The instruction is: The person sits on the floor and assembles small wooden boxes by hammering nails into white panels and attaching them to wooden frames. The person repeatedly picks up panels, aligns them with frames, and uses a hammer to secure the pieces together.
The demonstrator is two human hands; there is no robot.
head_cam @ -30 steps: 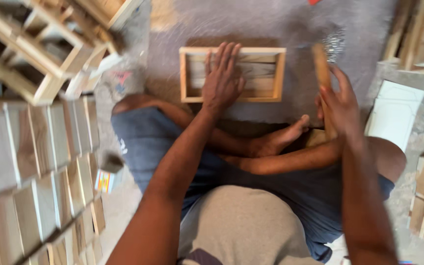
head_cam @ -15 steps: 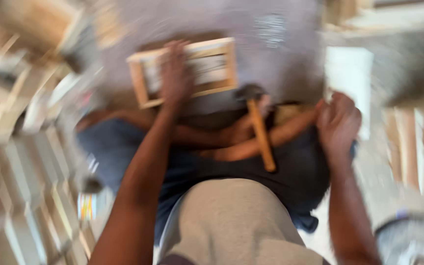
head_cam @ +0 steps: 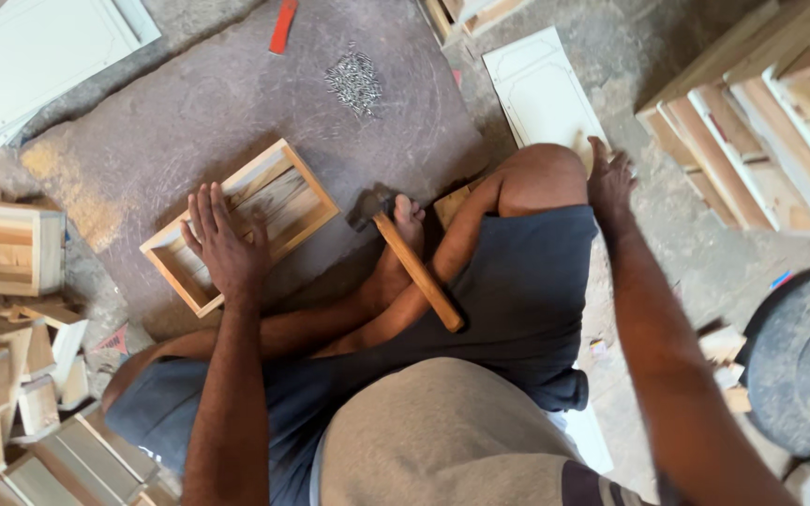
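Note:
I sit cross-legged on the floor. My left hand point(head_cam: 225, 245) lies flat with fingers spread on an open wooden box frame point(head_cam: 285, 179) that rests on a dark stone slab point(head_cam: 189, 112). A hammer point(head_cam: 412, 262) with a wooden handle lies across my crossed legs, head toward the slab, with no hand on it. My right hand point(head_cam: 610, 182) reaches past my right knee, fingers apart and empty, over a white flat panel point(head_cam: 544, 92) on the floor.
A pile of small nails point(head_cam: 355, 81) and a red flat strip point(head_cam: 282, 25) lie on the slab's far side. Wooden boxes point(head_cam: 2, 245) stack at the left, wooden frames point(head_cam: 780, 112) at the right, white panels point(head_cam: 30, 52) at top left, a round dark disc point(head_cam: 799, 356) at lower right.
My right hand let go of the hammer, which now lies on my legs, and moved out to the right past my knee. My left hand stayed on the box frame.

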